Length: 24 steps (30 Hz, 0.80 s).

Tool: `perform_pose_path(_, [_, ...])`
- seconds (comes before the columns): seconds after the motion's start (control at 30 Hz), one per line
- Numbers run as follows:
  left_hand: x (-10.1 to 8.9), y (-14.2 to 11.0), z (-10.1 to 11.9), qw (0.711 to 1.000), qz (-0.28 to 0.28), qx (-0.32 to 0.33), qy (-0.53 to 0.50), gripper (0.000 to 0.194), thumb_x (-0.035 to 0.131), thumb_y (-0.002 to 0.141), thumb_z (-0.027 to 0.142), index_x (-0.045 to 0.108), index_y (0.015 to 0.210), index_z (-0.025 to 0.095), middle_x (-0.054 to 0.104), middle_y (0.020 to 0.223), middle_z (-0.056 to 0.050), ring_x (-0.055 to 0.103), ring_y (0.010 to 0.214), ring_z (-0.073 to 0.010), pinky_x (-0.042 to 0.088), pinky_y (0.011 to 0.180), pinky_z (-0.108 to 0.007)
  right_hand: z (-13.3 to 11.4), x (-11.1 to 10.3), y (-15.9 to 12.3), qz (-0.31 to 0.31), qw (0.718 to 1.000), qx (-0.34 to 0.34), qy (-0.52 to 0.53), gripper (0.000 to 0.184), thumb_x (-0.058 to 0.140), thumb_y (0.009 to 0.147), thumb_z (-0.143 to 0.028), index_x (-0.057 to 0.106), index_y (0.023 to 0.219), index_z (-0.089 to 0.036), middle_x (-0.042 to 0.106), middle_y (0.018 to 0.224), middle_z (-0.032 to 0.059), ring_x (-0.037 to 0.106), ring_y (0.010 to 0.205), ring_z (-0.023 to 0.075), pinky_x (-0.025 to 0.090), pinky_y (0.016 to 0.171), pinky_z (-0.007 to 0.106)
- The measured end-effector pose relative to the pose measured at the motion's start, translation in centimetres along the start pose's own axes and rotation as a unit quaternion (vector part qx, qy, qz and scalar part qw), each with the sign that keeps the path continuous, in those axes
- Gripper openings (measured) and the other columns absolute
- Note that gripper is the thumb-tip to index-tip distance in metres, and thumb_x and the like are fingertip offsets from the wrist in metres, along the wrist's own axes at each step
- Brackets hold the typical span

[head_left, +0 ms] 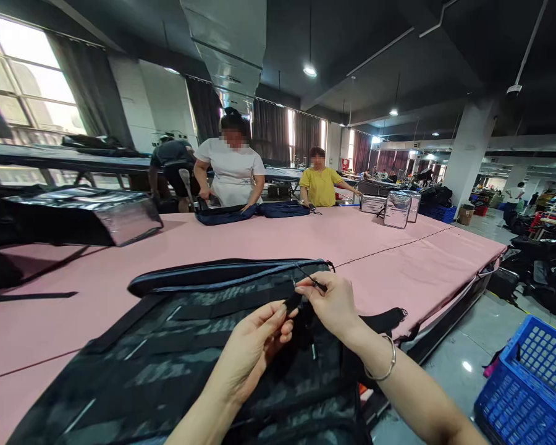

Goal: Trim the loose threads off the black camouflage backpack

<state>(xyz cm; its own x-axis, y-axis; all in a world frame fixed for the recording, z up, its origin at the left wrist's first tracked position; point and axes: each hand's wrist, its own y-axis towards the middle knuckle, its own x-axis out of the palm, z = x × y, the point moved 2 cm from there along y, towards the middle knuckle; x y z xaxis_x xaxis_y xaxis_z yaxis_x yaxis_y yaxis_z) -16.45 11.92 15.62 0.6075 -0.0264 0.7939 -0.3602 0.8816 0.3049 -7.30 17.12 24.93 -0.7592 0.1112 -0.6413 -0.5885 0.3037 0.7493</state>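
A dark camouflage backpack [167, 364] with black webbing straps lies in front of me, its blue-edged zip opening at the far side. My left hand [264, 334] is closed, pinching the end of a black strap [293, 301] between thumb and fingers. Close beside it, my right hand [331, 303] is also closed, in a pinch on a thin black cord [311, 278]. A small shiny tip shows at its fingertips, too small to make out. Both hands are above the bag's upper right part. A bracelet circles my right wrist.
The bag rests on a long pink-covered table [435, 266]. A silver-lined bag [120, 216] stands at the left, and silver boxes [397, 209] at the far right. Across the table, two people handle navy bags [225, 214]. A blue crate [528, 377] is on the floor at the right.
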Motion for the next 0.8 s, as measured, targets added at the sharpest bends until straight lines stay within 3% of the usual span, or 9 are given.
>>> perform_pose_path(0.1, [0.0,0.0,-0.1,1.0,0.003,-0.014,-0.008,0.047,0.09,0.037,0.036,0.066,0.069,0.012,0.056,0.057,0.001,0.043,0.048,-0.0042,0.042,0.045,-0.013,0.0,-0.1,-0.6,0.037,0.997,-0.054,-0.048,0.018,0.058,0.084,-0.03,0.067,0.072,-0.021,0.061,0.067,0.0014,0.054,0.065,0.0143,0.04,0.061,0.024])
perform_pose_path(0.2, [0.2,0.0,-0.1,1.0,-0.009,-0.016,-0.021,0.044,0.09,0.039,0.033,0.066,0.068,0.011,0.054,0.056,0.002,0.043,0.048,-0.0042,0.042,0.044,-0.013,-0.3,-0.2,-1.2,0.029,0.997,-0.068,-0.008,0.021,0.056,0.085,-0.031,0.063,0.068,-0.02,0.06,0.068,0.0022,0.054,0.068,0.0143,0.04,0.062,0.024])
perform_pose_path(0.3, [0.4,-0.2,-0.2,1.0,-0.014,-0.01,-0.023,0.031,0.085,0.051,0.029,0.065,0.068,0.011,0.054,0.056,0.0,0.045,0.049,-0.0053,0.043,0.045,-0.013,-0.2,-0.6,-1.4,-0.002,0.99,0.023,0.141,0.026,0.059,0.081,-0.04,0.058,0.067,-0.019,0.055,0.062,-0.0005,0.048,0.056,0.0116,0.037,0.053,0.023])
perform_pose_path(0.4, [0.3,-0.3,-0.1,0.999,0.023,-0.023,-0.033,0.011,0.073,0.066,0.016,0.066,0.071,0.01,0.055,0.056,-0.001,0.048,0.049,-0.0067,0.045,0.046,-0.014,0.6,-1.2,-1.4,-0.005,0.962,0.115,0.248,0.037,0.057,0.078,-0.054,0.054,0.071,-0.018,0.043,0.054,-0.0046,0.031,0.043,0.0077,0.025,0.042,0.023])
perform_pose_path(0.47, [0.3,-0.3,0.1,0.997,0.043,-0.036,-0.05,0.005,0.063,0.071,0.008,0.067,0.075,0.008,0.055,0.059,-0.003,0.05,0.049,-0.0072,0.045,0.045,-0.014,1.1,-1.9,-1.7,0.015,0.964,0.125,0.233,0.038,0.055,0.079,-0.055,0.053,0.075,-0.018,0.043,0.057,-0.0045,0.031,0.045,0.0079,0.025,0.043,0.023])
perform_pose_path(0.57, [0.4,-0.2,0.2,0.995,0.051,-0.047,-0.071,0.013,0.054,0.076,0.004,0.067,0.076,0.007,0.054,0.061,-0.004,0.05,0.049,-0.0072,0.044,0.044,-0.014,1.3,-2.8,-2.5,0.029,0.985,0.106,0.133,0.03,0.054,0.082,-0.048,0.053,0.082,-0.019,0.048,0.065,-0.0031,0.043,0.056,0.0109,0.034,0.054,0.024])
perform_pose_path(0.67, [0.4,-0.1,0.2,0.994,0.052,-0.047,-0.083,0.015,0.052,0.078,0.004,0.066,0.075,0.007,0.052,0.06,-0.003,0.049,0.048,-0.0066,0.043,0.044,-0.014,0.7,-3.3,-3.2,-0.003,0.995,0.083,0.046,0.021,0.049,0.086,-0.041,0.052,0.09,-0.02,0.052,0.07,-0.003,0.05,0.065,0.0129,0.036,0.061,0.025])
perform_pose_path(0.8, [0.2,0.1,-0.1,0.996,0.035,-0.035,-0.08,0.01,0.057,0.077,0.008,0.067,0.078,0.008,0.051,0.059,-0.002,0.047,0.048,-0.0062,0.042,0.044,-0.014,-0.1,-3.3,-3.3,-0.042,0.996,0.068,0.029,0.018,0.055,0.081,-0.038,0.055,0.087,-0.021,0.059,0.077,-0.0007,0.056,0.072,0.0146,0.04,0.064,0.025])
